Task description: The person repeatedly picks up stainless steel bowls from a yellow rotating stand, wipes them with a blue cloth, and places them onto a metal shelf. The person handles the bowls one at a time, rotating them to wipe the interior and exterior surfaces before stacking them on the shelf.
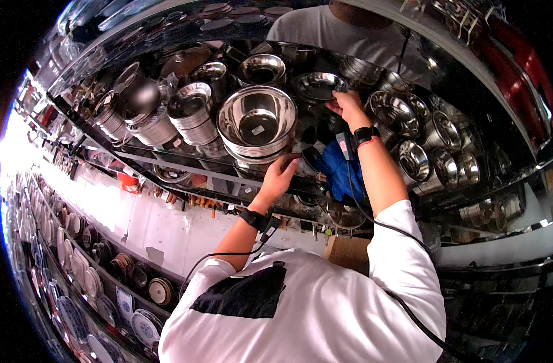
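Observation:
My right hand (347,108) pinches the near rim of a shallow stainless steel bowl (321,87) towards the back of the shelf. My left hand (278,178) is by the shelf's front edge, thumb apart from the fingers, with nothing seen in it. Its fingertips are in shadow at the lower right side of a stack of large steel bowls (257,115); I cannot tell whether they touch it. The top bowl of that stack bears a small label. A crumpled blue cloth or bag (342,170) lies below my right wrist.
Stacks of smaller steel bowls (192,113) stand to the left, more steel bowls (394,113) to the right. A mirror-like panel (344,31) backs the shelf. Black cables (394,229) run from both wristbands. Plates (146,326) fill racks at lower left.

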`<act>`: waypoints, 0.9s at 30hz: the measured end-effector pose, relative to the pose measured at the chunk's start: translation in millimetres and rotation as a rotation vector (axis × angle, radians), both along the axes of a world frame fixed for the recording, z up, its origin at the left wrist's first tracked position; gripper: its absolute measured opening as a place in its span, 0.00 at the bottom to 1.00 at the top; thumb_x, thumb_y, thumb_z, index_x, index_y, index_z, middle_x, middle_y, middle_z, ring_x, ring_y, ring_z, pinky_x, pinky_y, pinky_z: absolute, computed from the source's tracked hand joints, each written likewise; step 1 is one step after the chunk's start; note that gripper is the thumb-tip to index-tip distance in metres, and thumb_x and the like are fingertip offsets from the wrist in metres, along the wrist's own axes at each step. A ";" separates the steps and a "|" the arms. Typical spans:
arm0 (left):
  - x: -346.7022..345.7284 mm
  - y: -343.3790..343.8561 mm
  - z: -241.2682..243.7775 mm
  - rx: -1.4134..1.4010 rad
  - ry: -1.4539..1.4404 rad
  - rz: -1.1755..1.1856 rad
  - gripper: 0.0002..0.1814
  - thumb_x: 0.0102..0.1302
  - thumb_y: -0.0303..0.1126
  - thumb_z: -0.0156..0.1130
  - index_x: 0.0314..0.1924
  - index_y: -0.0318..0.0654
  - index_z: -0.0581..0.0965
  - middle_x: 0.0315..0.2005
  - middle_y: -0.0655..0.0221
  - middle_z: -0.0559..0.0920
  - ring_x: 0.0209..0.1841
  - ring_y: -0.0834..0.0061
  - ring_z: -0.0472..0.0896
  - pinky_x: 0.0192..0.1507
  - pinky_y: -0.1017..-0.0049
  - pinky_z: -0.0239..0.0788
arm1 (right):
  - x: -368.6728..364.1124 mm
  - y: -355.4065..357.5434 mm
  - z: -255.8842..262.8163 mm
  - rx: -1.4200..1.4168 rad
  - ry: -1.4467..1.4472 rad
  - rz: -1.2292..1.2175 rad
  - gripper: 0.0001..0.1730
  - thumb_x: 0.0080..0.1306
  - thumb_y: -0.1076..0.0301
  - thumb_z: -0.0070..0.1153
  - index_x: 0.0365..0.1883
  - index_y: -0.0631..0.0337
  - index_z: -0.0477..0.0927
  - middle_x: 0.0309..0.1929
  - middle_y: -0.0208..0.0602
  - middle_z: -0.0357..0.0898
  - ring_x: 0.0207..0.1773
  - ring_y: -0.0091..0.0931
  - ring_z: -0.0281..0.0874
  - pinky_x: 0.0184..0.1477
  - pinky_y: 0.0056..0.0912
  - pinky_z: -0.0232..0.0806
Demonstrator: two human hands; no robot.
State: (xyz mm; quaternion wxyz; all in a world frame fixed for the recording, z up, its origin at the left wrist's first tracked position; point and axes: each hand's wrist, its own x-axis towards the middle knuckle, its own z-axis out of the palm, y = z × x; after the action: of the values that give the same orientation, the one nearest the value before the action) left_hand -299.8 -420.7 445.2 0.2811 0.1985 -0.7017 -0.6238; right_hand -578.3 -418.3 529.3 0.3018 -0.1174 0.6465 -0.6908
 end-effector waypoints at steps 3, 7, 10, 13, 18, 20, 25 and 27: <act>-3.5 4.1 0.6 -0.031 0.062 -0.020 0.14 0.68 0.33 0.54 0.48 0.30 0.74 0.38 0.64 0.80 0.41 0.79 0.75 0.46 0.78 0.66 | -42.2 -18.0 -28.5 0.071 -0.042 -0.027 0.06 0.64 0.72 0.51 0.38 0.63 0.74 0.31 0.39 0.79 0.31 0.33 0.79 0.31 0.34 0.76; -2.9 1.6 -4.6 -0.002 0.025 -0.048 0.15 0.68 0.34 0.54 0.48 0.30 0.74 0.36 0.64 0.80 0.39 0.80 0.75 0.44 0.78 0.67 | -45.1 -45.9 -41.1 0.194 -0.050 -0.102 0.08 0.65 0.70 0.50 0.41 0.60 0.73 0.32 0.39 0.79 0.30 0.32 0.79 0.31 0.35 0.77; -3.6 3.7 -1.4 -0.037 0.055 -0.049 0.15 0.68 0.34 0.54 0.48 0.31 0.74 0.35 0.64 0.81 0.38 0.80 0.76 0.43 0.78 0.67 | -56.0 -50.0 -48.4 0.242 -0.041 -0.068 0.10 0.65 0.68 0.51 0.43 0.61 0.72 0.34 0.41 0.79 0.31 0.33 0.79 0.29 0.35 0.76; 0.4 0.7 -5.7 -0.059 0.053 -0.017 0.15 0.68 0.35 0.54 0.48 0.31 0.75 0.32 0.66 0.80 0.36 0.81 0.75 0.41 0.79 0.67 | -40.1 -51.9 -43.7 0.265 -0.012 -0.010 0.12 0.63 0.69 0.55 0.43 0.62 0.72 0.33 0.42 0.79 0.28 0.33 0.79 0.25 0.35 0.74; -2.7 4.0 10.4 -0.006 -0.006 -0.085 0.15 0.68 0.36 0.53 0.47 0.31 0.75 0.28 0.72 0.77 0.31 0.84 0.70 0.37 0.80 0.65 | -85.5 -55.9 -80.3 0.325 0.294 -0.211 0.13 0.59 0.72 0.58 0.40 0.65 0.71 0.30 0.40 0.77 0.27 0.31 0.77 0.24 0.35 0.72; -3.0 1.4 4.9 0.026 0.002 -0.076 0.15 0.69 0.36 0.53 0.47 0.31 0.75 0.27 0.74 0.75 0.30 0.84 0.68 0.36 0.81 0.63 | -95.0 -61.1 -96.3 0.459 0.434 -0.186 0.11 0.58 0.73 0.57 0.38 0.66 0.72 0.30 0.39 0.77 0.28 0.31 0.77 0.25 0.34 0.72; 0.0 -4.8 0.9 -0.022 0.015 -0.071 0.15 0.69 0.36 0.53 0.47 0.31 0.76 0.28 0.75 0.75 0.31 0.85 0.68 0.36 0.82 0.63 | -78.4 -52.3 -82.1 0.487 0.285 -0.002 0.05 0.59 0.73 0.54 0.33 0.63 0.74 0.29 0.38 0.76 0.28 0.30 0.77 0.27 0.31 0.72; 3.1 -8.4 -1.0 -0.003 0.012 -0.082 0.14 0.69 0.35 0.53 0.47 0.31 0.76 0.29 0.74 0.76 0.32 0.85 0.68 0.37 0.81 0.63 | -54.1 -43.4 -62.3 0.391 0.186 0.032 0.05 0.60 0.72 0.53 0.33 0.62 0.74 0.28 0.38 0.76 0.27 0.29 0.76 0.28 0.30 0.72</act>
State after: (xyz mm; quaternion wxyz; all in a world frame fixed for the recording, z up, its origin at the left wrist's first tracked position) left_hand -296.6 -429.1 444.2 0.2599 0.1656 -0.7083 -0.6350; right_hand -632.4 -461.6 467.0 0.2688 -0.1303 0.7913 -0.5336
